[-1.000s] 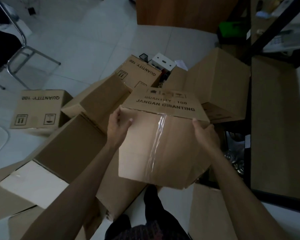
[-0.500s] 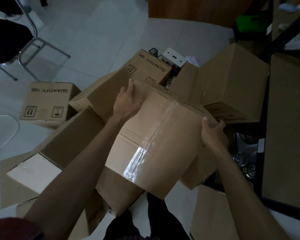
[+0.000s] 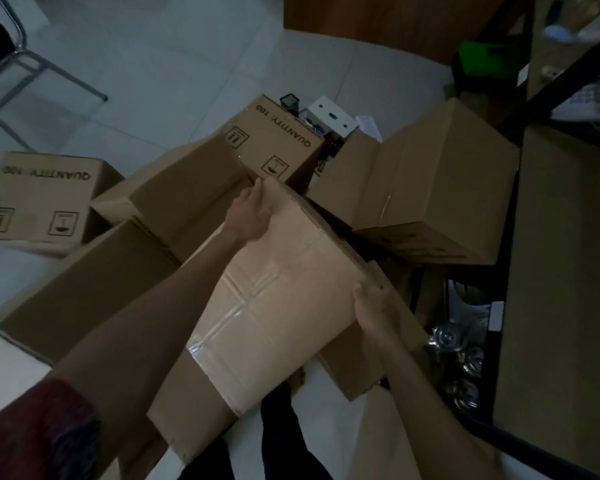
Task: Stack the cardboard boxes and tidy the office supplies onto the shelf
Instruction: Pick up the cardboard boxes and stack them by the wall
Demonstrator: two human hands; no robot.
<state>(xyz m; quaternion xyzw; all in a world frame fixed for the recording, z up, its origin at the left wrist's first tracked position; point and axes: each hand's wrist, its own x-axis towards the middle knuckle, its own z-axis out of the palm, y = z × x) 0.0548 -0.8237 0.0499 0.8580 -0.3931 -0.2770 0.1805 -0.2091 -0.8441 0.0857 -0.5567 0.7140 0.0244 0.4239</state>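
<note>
I hold a taped cardboard box (image 3: 284, 306) in front of me with both hands, its taped face turned up and tilted. My left hand (image 3: 248, 214) grips its far left corner. My right hand (image 3: 374, 306) grips its right edge. Around it on the floor lie more cardboard boxes: a printed "QUANTITY 100" box (image 3: 274, 140) behind, another printed box (image 3: 39, 195) at the left, a large plain box (image 3: 440, 174) at the right and a long box (image 3: 90, 282) under my left arm. The shelf (image 3: 561, 271) stands at the right edge.
A small white box (image 3: 331, 116) and a dark pen holder (image 3: 290, 103) sit behind the boxes. A metal chair (image 3: 18, 64) stands at the far left. Shiny objects (image 3: 461, 351) lie low by the shelf. A green item (image 3: 485, 57) sits at the back right.
I have turned the held box so that its printed side faces away and the taped face points up. My left hand slid to the far corner, and the box moved lower and leftward.
</note>
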